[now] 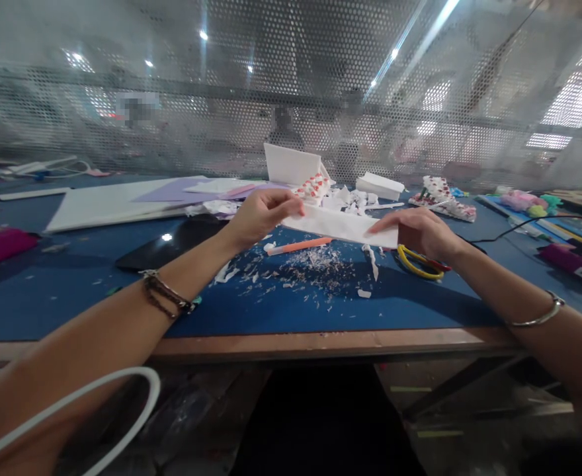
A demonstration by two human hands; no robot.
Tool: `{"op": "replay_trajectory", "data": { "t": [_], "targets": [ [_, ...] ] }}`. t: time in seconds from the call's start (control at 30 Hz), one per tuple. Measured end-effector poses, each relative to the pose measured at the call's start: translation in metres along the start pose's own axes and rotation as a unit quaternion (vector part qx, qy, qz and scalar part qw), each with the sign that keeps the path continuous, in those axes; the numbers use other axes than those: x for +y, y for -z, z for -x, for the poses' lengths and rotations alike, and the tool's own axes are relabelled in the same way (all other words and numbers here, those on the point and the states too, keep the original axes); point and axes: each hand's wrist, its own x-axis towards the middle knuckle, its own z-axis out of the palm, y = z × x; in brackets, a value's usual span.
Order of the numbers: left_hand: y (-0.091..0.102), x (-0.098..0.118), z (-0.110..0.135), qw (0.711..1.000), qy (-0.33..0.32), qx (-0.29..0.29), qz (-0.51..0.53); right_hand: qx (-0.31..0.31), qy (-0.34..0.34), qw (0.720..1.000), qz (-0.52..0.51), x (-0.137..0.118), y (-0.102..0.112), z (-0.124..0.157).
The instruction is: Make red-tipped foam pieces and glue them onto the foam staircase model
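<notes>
A flat white strip of foam or board is held up level above the blue table, stretched between both hands. My left hand pinches its left end between thumb and fingers. At the other end, my right hand grips the strip, with a thumb or finger lying along its face. Below the strip lies an orange pen-like tool among white shavings. Yellow rings, perhaps tape rolls or bangles, lie just under my right hand.
White sheets and a purple sheet lie at the back left, near a dark glossy object. Scraps and an upright white board stand behind. A black cable runs at the right. A perforated screen rises behind the table.
</notes>
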Motion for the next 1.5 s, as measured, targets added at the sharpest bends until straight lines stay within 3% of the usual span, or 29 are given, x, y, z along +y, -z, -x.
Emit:
{"op": "replay_trajectory", "data": {
  "t": [0.17,0.33,0.47,0.53,0.6,0.7,0.83,0.9,1.03,1.1,1.17,1.2,1.27,1.37,1.5],
  "targets": [
    [-0.002,-0.001,0.000,0.999,0.021,-0.017,0.023,0.061,0.048,0.975,0.207,-0.002,-0.006,-0.002],
    [0.004,-0.001,-0.002,0.992,0.035,-0.102,-0.065,0.080,0.110,0.953,0.269,0.002,-0.008,-0.004],
    [0.000,0.015,-0.003,0.947,-0.055,-0.160,-0.274,0.048,0.158,0.910,0.379,-0.005,-0.018,-0.003],
    [-0.011,0.028,0.000,0.931,-0.102,-0.177,-0.303,0.019,0.176,0.891,0.418,-0.010,-0.027,-0.001],
    [-0.024,0.039,0.004,0.926,-0.105,-0.205,-0.298,0.004,0.188,0.883,0.430,-0.014,-0.035,0.001],
    [-0.040,0.051,0.010,0.929,-0.051,-0.249,-0.269,0.015,0.184,0.889,0.418,-0.019,-0.040,0.004],
    [-0.042,0.058,0.012,0.948,0.101,-0.284,-0.099,0.041,0.149,0.917,0.369,-0.023,-0.037,0.005],
    [-0.039,0.059,0.012,0.937,0.161,-0.311,-0.012,0.049,0.144,0.931,0.332,-0.026,-0.033,0.005],
    [-0.033,0.053,0.014,0.896,0.221,-0.375,0.088,0.068,0.150,0.943,0.288,-0.036,-0.022,0.009],
    [-0.030,0.047,0.016,0.891,0.235,-0.373,0.110,0.119,0.146,0.924,0.332,-0.042,-0.012,0.015],
    [-0.028,0.040,0.015,0.908,0.232,-0.322,0.134,0.151,0.099,0.878,0.443,-0.043,0.002,0.023],
    [-0.026,0.038,0.014,0.919,0.226,-0.287,0.151,0.133,0.050,0.844,0.516,-0.041,0.009,0.028],
    [-0.022,0.034,0.011,0.933,0.218,-0.218,0.184,0.017,-0.103,0.767,0.633,-0.028,0.021,0.037],
    [-0.019,0.031,0.006,0.939,0.215,-0.163,0.214,-0.011,-0.162,0.739,0.653,-0.003,0.030,0.047],
    [-0.020,0.031,0.006,0.937,0.214,-0.160,0.223,-0.010,-0.189,0.723,0.664,0.010,0.030,0.053]
  ]
}}
